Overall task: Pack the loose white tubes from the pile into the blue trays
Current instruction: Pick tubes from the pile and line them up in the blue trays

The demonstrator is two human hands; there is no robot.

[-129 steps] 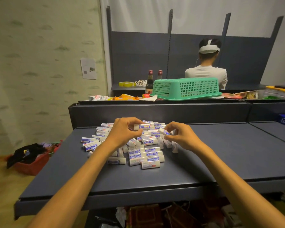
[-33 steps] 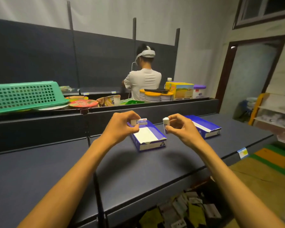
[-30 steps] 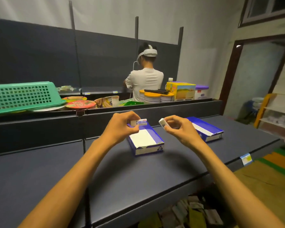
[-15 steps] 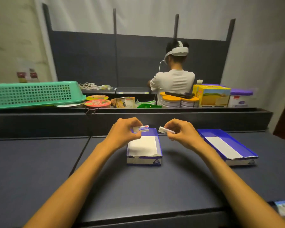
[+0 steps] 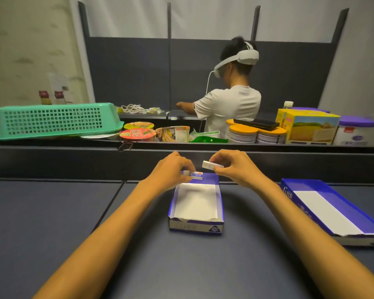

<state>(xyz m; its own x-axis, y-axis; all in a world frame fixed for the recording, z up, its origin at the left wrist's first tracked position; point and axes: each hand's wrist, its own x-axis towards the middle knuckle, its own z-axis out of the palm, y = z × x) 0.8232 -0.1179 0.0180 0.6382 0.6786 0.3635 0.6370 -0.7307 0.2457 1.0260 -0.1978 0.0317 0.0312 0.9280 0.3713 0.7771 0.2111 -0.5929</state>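
Two white tubes in play, one per hand. Left hand [image 5: 172, 171] pinches a small white tube with blue and red print [image 5: 195, 175] by its left end, low at the far wall of the near blue tray [image 5: 172, 203]; cannot tell whether it touches the tray floor yet. Right hand [image 5: 233, 167] holds a second white tube [image 5: 210, 165] between thumb and fingertips, just above the tray's far right corner, tilted slightly, clear of the tray.

Handling, as judged: tubes look light, short and fairly stiff in their squarish packaging, with a smooth, probably slick printed skin. Best hold seems to be a pinch across the narrow sides near one end, leaving the other end free to lead into the tray. Little risk of crushing; more risk of one slipping or landing crooked.

Near tray: shallow open carton, glossy blue card outside, white inside, front lip torn and ragged, thin walls that would likely flex or slide if pushed. Apart from the left tube at its far end, it shows only bare white floor. Second blue tray [image 5: 289, 192], longer, lies well apart to the right, also showing bare white floor. Both sit on a matte dark grey shelf [image 5: 52, 223].

Pile of loose tubes not in view.

Far ledge: green perforated plastic basket [image 5: 56, 119] upturned, noodle cups, tins. Another person [image 5: 229, 108] stands beyond, back turned.
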